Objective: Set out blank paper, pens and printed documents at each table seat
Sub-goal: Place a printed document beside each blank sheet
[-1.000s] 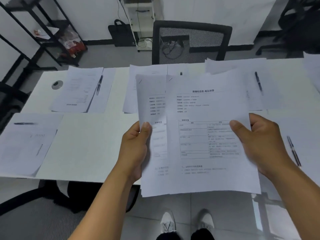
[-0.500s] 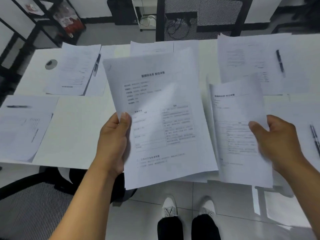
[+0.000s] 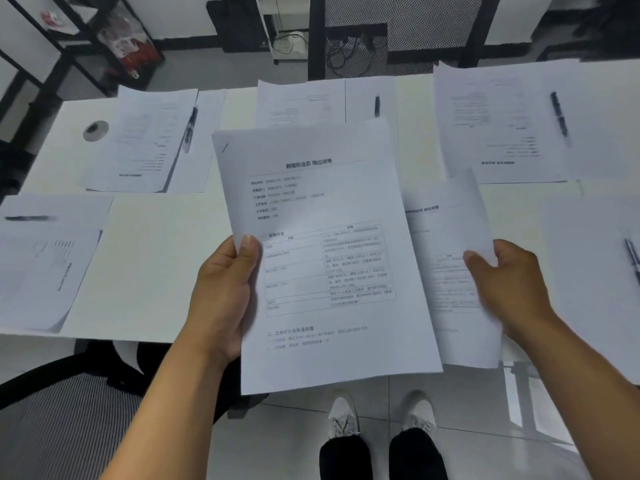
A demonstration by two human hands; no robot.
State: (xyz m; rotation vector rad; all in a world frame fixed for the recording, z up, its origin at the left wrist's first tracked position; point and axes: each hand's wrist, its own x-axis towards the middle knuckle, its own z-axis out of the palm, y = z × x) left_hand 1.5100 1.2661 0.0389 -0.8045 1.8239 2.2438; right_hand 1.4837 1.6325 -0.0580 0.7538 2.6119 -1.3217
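My left hand point(image 3: 225, 292) grips a stapled printed document point(image 3: 322, 251) by its left edge, held up over the near table edge. My right hand point(image 3: 509, 289) pinches a second printed document point(image 3: 446, 271) by its right side; it lies partly under the first one. On the white table point(image 3: 152, 258) paper sets lie at the seats: far left with a pen point(image 3: 189, 129), far middle with a pen point(image 3: 377, 105), far right with a pen point(image 3: 559, 114), near left with a pen point(image 3: 29, 218), near right with a pen point(image 3: 633, 258).
A mesh office chair point(image 3: 398, 32) stands behind the far table edge, and another chair seat point(image 3: 62, 420) is at lower left. A round metal cable cap point(image 3: 96, 130) sits on the table's left part. Black shelving point(image 3: 69, 36) stands at the back left. My shoes point(image 3: 377, 417) are on the tiled floor.
The two documents, overlapped a second ago, have been pulled apart: the right hand drew one sheet set to the right, then both hands held nearly steady. The view tilted down.
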